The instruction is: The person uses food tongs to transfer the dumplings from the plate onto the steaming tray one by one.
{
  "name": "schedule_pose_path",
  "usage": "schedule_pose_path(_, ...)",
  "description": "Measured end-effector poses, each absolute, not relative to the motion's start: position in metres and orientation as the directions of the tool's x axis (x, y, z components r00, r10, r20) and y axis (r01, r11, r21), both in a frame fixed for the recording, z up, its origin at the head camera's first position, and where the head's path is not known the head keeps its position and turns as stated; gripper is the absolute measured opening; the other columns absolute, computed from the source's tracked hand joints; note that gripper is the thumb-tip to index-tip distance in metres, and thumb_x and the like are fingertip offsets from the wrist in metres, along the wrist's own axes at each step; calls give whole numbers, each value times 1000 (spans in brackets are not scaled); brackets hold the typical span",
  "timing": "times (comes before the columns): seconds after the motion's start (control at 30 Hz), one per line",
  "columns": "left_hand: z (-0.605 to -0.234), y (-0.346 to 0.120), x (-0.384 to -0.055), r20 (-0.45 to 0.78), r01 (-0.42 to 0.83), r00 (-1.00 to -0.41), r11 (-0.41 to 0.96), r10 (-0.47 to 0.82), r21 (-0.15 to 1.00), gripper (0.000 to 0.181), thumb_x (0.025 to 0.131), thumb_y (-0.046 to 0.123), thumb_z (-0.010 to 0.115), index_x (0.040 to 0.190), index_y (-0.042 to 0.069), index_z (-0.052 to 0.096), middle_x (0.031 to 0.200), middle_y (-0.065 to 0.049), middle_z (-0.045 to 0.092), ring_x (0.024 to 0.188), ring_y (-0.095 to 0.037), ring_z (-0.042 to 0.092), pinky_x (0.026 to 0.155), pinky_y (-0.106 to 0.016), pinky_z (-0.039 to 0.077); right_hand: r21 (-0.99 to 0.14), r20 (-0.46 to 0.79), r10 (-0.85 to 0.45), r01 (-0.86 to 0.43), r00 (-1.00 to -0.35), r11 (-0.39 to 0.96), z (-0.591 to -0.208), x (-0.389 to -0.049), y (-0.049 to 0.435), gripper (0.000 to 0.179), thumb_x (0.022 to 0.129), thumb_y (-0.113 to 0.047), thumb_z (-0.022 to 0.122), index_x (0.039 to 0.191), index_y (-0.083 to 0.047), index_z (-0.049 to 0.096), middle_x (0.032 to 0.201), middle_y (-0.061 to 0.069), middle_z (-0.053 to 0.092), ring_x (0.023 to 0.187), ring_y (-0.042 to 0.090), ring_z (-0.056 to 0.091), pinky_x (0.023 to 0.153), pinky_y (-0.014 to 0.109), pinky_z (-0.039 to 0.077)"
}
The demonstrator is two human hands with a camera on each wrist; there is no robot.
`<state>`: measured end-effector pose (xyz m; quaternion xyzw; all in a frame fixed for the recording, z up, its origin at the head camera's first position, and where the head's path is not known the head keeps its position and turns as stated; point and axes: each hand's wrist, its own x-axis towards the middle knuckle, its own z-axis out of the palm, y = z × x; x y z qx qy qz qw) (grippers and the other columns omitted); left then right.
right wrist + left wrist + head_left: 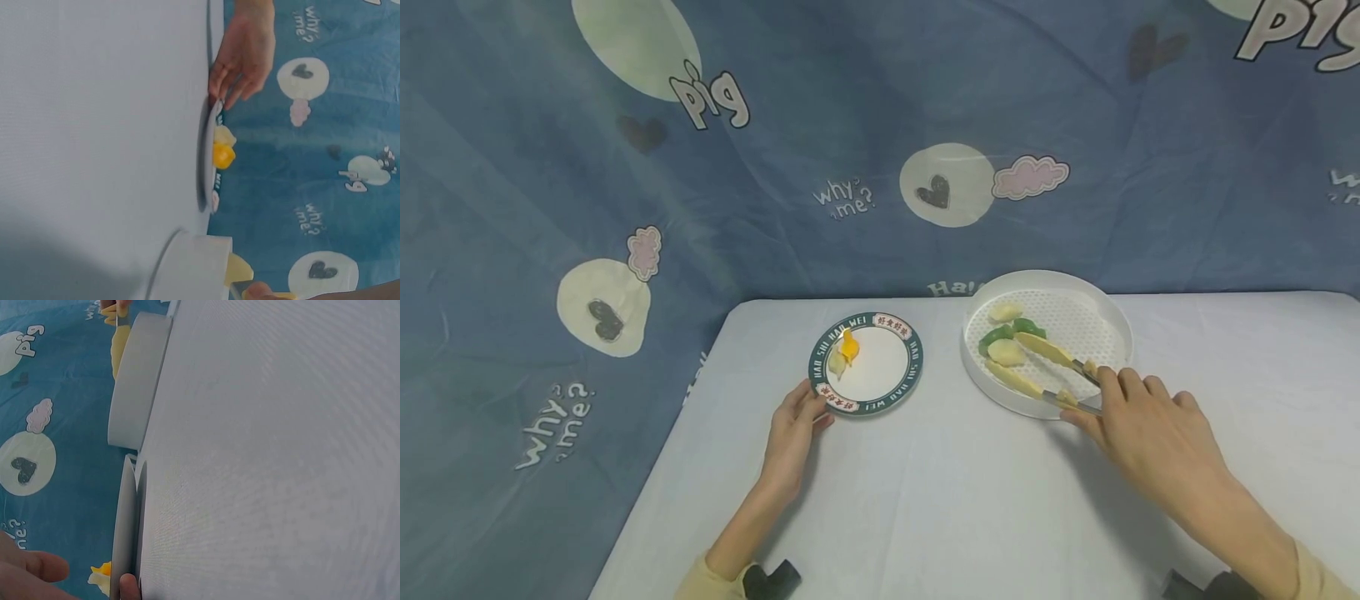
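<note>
On the left, my left hand (793, 437) holds the near-left rim of a small plate (880, 402) with a green patterned border. A bright yellow-orange piece (849, 347) and a pale piece (837, 362) lie on its left side. My right hand (1157, 429) grips tongs (1051, 350) with metal arms and yellow ends, reaching over a round white tray (1097, 321). The tongs' ends are spread on either side of a pale yellow piece (1006, 352); contact cannot be told. Beside it are green pieces (997, 337) and another pale piece (1005, 312).
The plate and the tray stand side by side on a white-covered table (940, 500), near its back edge. Behind them hangs a blue printed cloth (820, 108). In the left wrist view, the tray's side wall (139, 381) rises higher than the plate.
</note>
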<state>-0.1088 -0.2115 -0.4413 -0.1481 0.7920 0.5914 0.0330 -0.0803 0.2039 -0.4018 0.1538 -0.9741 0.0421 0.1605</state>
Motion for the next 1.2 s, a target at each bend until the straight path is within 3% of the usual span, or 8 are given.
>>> schedule_pose_path(0.3, -443, -213, -110, -230, -281, -951, 270, -207, 921, 68, 112, 27, 48, 168, -2, 24, 169, -22, 43, 144, -33, 59, 114, -26, 61, -52, 296, -271, -299, -916, 953, -391, -84, 198, 65, 99, -51, 72, 128, 6, 60, 89, 15, 65, 69, 30, 55, 47, 34, 29)
schedule_pose_path(0.6, -441, -212, -107, -218, -259, -959, 250, -181, 933, 68, 111, 24, 50, 168, -2, 24, 168, -22, 45, 144, -33, 58, 120, -36, 58, -43, 376, -302, -342, -876, 939, -384, -88, 185, 63, 100, -52, 69, 123, 6, 61, 84, 14, 61, 68, 31, 53, 46, 34, 29)
schedule_pose_path(0.9, -441, -212, -107, -219, -265, -957, 264, -191, 927, 69, 112, 26, 49, 168, -4, 22, 170, -23, 42, 144, -34, 58, 120, -36, 58, -60, 243, -317, -341, -917, 938, -371, -91, 162, 69, 101, -56, 68, 132, 5, 59, 101, 16, 68, 86, 35, 64, 55, 45, 47)
schedule_pose_path(1.2, -440, -211, -107, -220, -267, -955, 261, -198, 928, 69, 112, 26, 49, 168, -4, 22, 169, -24, 43, 143, -34, 59, 118, -34, 59, -67, 241, -374, -400, -895, 914, -372, -98, 127, 64, 101, -59, 67, 123, 1, 61, 96, 11, 67, 83, 31, 63, 55, 44, 49)
